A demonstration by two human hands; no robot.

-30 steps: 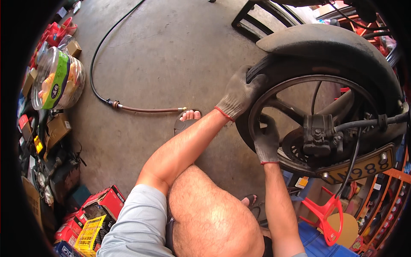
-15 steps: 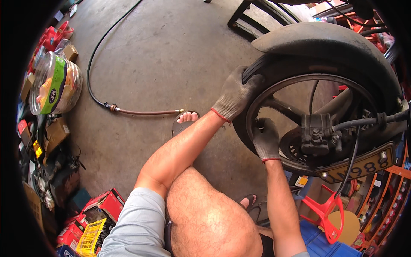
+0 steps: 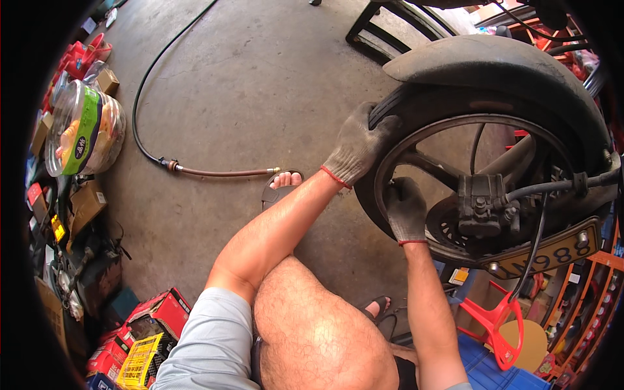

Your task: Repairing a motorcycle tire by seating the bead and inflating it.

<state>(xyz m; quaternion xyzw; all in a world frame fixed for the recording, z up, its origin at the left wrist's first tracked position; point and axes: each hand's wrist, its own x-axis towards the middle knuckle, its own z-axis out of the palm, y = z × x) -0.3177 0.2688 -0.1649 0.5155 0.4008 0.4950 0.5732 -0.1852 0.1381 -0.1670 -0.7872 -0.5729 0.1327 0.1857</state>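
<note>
Grey-gloved left fingers point(image 3: 388, 123) clasp the tyre point(image 3: 448, 99); I should steady my right fingers point(image 3: 408, 191), grip unclear, against its rim point(image 3: 481, 119).

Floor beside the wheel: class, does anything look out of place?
Possibly the hose: it lies across the floor, its metal-tipped end unconnected, right by a sandalled foot, where someone might trip.

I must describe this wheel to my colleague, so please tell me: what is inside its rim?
Inside the rim, spokes and part of a perforated brake disc are visible. The dark caliper hides the centre; the gloved right hand covers part of the rim.
</note>
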